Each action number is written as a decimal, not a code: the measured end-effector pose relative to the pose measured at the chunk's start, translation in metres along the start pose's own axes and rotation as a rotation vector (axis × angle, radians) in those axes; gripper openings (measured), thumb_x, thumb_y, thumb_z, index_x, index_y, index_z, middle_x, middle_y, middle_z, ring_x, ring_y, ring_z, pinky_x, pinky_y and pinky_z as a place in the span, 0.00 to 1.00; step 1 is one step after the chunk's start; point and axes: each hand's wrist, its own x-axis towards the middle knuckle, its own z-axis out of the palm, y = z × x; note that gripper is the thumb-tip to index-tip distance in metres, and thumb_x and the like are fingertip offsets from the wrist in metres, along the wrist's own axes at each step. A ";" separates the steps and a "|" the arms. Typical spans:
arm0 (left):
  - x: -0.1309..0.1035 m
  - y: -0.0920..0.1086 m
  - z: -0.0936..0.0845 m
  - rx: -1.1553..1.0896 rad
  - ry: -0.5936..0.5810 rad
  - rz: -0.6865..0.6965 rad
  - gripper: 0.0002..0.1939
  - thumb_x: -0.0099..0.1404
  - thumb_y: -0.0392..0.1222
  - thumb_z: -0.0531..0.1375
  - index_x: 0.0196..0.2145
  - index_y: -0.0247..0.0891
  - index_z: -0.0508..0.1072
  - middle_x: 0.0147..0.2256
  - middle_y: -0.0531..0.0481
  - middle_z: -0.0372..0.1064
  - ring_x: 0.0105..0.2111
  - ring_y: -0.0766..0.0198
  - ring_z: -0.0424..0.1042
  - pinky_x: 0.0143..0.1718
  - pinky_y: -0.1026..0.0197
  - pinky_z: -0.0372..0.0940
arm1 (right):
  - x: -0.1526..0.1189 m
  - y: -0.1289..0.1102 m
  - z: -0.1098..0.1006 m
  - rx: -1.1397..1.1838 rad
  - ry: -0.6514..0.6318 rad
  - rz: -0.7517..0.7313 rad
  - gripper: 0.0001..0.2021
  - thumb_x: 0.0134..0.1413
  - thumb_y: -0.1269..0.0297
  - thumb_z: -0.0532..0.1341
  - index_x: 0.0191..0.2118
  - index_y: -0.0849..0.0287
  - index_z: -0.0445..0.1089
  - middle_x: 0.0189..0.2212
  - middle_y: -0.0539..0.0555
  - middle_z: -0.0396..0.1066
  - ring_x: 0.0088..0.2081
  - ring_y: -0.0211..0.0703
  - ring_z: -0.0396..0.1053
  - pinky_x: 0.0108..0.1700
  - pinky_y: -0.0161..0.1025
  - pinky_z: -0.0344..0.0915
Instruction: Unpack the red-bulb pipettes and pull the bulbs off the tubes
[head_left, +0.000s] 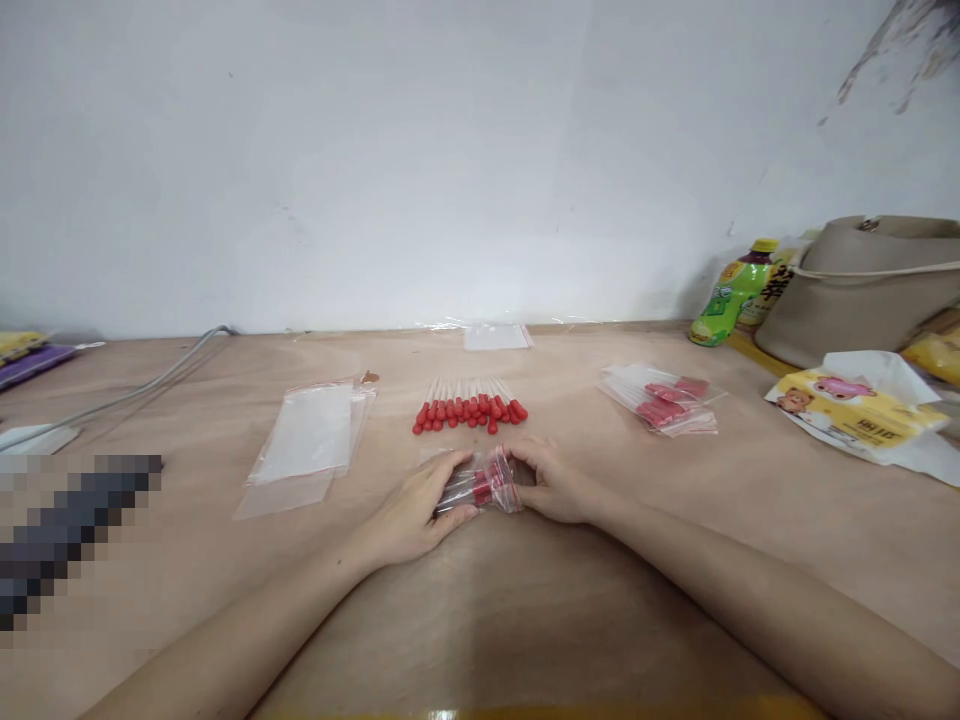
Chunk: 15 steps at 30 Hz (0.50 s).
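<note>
Between my hands lies a clear zip bag (487, 484) with red-ended droppers inside. My left hand (417, 508) is wrapped round the bag's left part. My right hand (553, 482) grips its right end, by the red-lined opening. Just beyond them, a row of droppers (471, 408) with red bulbs and clear stems lies on the table, bulbs toward me. To the left are flat zip bags (306, 432), one over another. On the right sit filled bags (669, 402) with red bulbs showing through.
Another flat bag (496, 337) lies near the wall. At the back right stand a green bottle (731, 295) and a beige bag (870, 290), with a yellow and white wrapper (859, 410) in front. A grey cable (161, 378) and a dark pixelated object (79, 525) are left.
</note>
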 end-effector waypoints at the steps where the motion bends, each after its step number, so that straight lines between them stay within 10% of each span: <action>1: 0.000 0.000 0.000 0.000 -0.005 -0.007 0.27 0.63 0.49 0.53 0.57 0.39 0.51 0.55 0.42 0.57 0.53 0.54 0.59 0.53 0.49 0.58 | 0.000 0.000 0.001 0.017 0.007 -0.019 0.09 0.48 0.66 0.61 0.39 0.57 0.67 0.35 0.50 0.69 0.37 0.41 0.64 0.43 0.41 0.58; 15: 0.000 0.003 -0.004 0.008 -0.035 -0.028 0.27 0.63 0.48 0.52 0.57 0.42 0.50 0.56 0.45 0.55 0.55 0.55 0.57 0.54 0.50 0.56 | -0.005 0.005 -0.019 0.288 -0.137 0.164 0.12 0.53 0.58 0.56 0.38 0.60 0.68 0.27 0.49 0.68 0.26 0.33 0.61 0.29 0.32 0.59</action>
